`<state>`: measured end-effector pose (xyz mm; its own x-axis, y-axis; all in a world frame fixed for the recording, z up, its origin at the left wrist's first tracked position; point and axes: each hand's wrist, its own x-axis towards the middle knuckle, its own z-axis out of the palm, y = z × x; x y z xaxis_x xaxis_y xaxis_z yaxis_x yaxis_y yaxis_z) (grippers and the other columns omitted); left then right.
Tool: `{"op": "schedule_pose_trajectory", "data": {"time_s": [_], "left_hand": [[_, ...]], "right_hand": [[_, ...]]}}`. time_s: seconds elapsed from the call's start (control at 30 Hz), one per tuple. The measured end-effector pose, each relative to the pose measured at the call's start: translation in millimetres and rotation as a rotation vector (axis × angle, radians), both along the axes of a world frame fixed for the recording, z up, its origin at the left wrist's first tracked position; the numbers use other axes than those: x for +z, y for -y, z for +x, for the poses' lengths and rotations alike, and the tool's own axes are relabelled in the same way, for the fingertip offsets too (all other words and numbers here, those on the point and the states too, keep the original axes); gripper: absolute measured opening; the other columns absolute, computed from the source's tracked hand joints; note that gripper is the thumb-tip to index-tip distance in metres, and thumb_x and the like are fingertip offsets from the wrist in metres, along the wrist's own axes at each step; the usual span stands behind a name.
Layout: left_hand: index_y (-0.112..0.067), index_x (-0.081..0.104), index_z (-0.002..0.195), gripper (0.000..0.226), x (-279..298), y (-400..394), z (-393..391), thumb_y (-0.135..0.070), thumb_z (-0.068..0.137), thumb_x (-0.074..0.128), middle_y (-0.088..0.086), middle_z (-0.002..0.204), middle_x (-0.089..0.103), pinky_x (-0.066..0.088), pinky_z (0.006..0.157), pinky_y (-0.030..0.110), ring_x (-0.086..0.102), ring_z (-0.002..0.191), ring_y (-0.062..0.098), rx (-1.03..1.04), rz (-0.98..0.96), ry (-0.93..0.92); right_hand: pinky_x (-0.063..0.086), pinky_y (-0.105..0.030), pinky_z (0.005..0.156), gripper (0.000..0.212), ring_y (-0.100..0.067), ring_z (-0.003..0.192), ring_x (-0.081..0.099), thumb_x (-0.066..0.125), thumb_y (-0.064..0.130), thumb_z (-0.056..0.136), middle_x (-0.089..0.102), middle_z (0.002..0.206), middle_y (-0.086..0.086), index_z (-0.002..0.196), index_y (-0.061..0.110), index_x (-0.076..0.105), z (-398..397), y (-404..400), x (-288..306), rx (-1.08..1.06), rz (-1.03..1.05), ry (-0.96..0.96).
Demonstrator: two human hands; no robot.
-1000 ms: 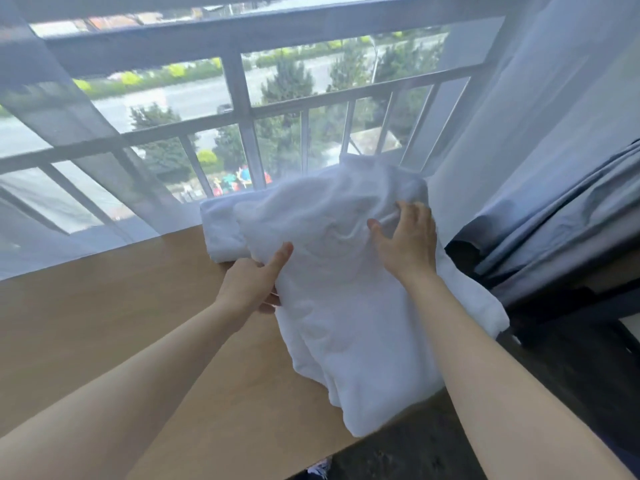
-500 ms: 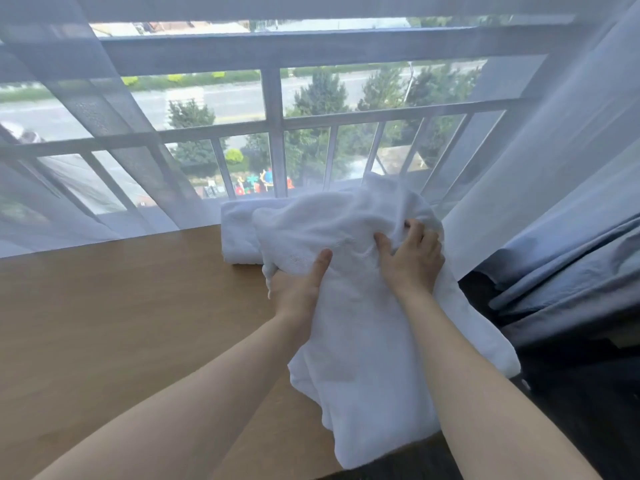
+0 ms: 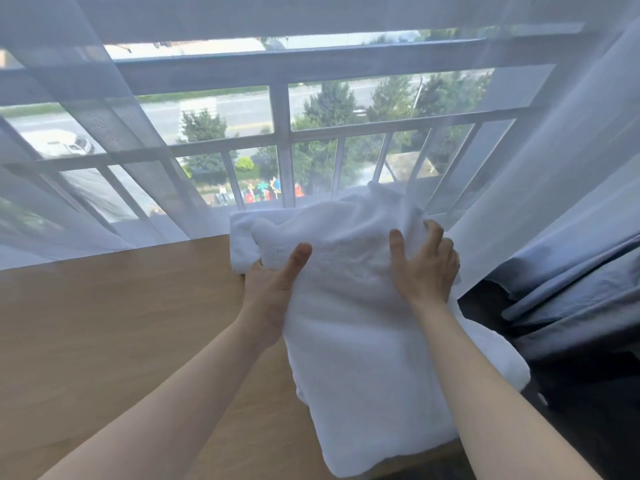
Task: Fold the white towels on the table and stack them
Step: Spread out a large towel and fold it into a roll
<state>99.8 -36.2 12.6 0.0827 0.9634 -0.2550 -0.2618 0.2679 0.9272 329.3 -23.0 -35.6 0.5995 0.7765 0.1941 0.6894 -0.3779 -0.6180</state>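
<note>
A loose white towel (image 3: 360, 358) hangs from both of my hands over the right end of the wooden table (image 3: 104, 323); its lower edge droops past the table's front edge. My left hand (image 3: 273, 292) pinches the towel's upper left part, thumb on top and fingers hidden underneath. My right hand (image 3: 424, 268) grips the upper right part with its fingers curled into the cloth. Behind the held towel, at the table's far edge, lies a folded white towel (image 3: 242, 240), mostly hidden.
A sheer white curtain (image 3: 86, 150) hangs along the window railing (image 3: 280, 140) behind the table. Heavy grey-blue curtains (image 3: 581, 289) bunch at the right, beside the table's end. More white cloth (image 3: 498, 362) shows under my right forearm.
My left hand moved right and up onto the towel's top edge. The right hand's fingers curled into the cloth. The bunched top of the towel is now pulled flatter between both hands.
</note>
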Motion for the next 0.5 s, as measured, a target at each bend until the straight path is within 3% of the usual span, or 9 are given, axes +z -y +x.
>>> {"op": "schedule_pose_trajectory", "data": {"time_s": [0.13,0.23,0.33,0.4,0.5], "left_hand": [[-0.038,0.079,0.097,0.024,8.2,3.0,-9.6,-0.042,0.075,0.084,0.002,0.107,0.078,0.061,0.074,0.032,0.074,0.1,0.023,-0.063,-0.004,0.02],[-0.034,0.078,0.106,0.039,20.2,5.0,-14.4,-0.051,0.071,0.086,0.005,0.117,0.075,0.06,0.081,0.035,0.071,0.109,0.025,-0.199,0.015,0.021],[-0.031,0.078,0.106,0.061,31.4,8.1,-22.5,-0.06,0.054,0.092,0.007,0.118,0.074,0.059,0.082,0.035,0.071,0.109,0.026,-0.191,0.026,0.041],[-0.026,0.077,0.109,0.069,35.8,9.5,-31.9,-0.06,0.05,0.093,0.009,0.119,0.073,0.06,0.083,0.038,0.071,0.11,0.028,-0.14,0.044,0.06],[-0.017,0.068,0.124,0.09,38.5,11.6,-52.0,-0.059,0.049,0.094,0.012,0.125,0.071,0.058,0.092,0.045,0.068,0.115,0.032,-0.08,0.054,0.077]], "right_hand": [[0.037,-0.042,0.105,0.091,-0.031,0.132,0.046,0.041,0.079,0.081,0.049,0.146,-0.01,0.143,0.013,0.036,-10.1,-2.2,5.2,0.046,0.032,-0.247],[0.034,-0.033,0.095,0.08,-0.028,0.127,0.046,0.051,0.074,0.083,0.049,0.138,-0.009,0.134,0.014,0.042,-11.8,-5.6,4.5,0.046,0.032,-0.277],[0.038,-0.042,0.103,0.069,-0.033,0.122,0.047,0.054,0.07,0.086,0.053,0.13,-0.01,0.126,0.016,0.044,-18.3,-8.4,6.1,0.049,0.004,-0.292],[0.039,-0.049,0.105,0.072,-0.035,0.122,0.05,0.053,0.071,0.087,0.055,0.132,-0.009,0.13,0.015,0.042,-24.1,-8.9,7.4,0.051,-0.016,-0.284],[0.039,-0.048,0.107,0.081,-0.035,0.128,0.047,0.054,0.071,0.086,0.05,0.14,-0.011,0.139,0.012,0.04,-34.8,-9.7,11.0,0.064,-0.015,-0.328]]}}
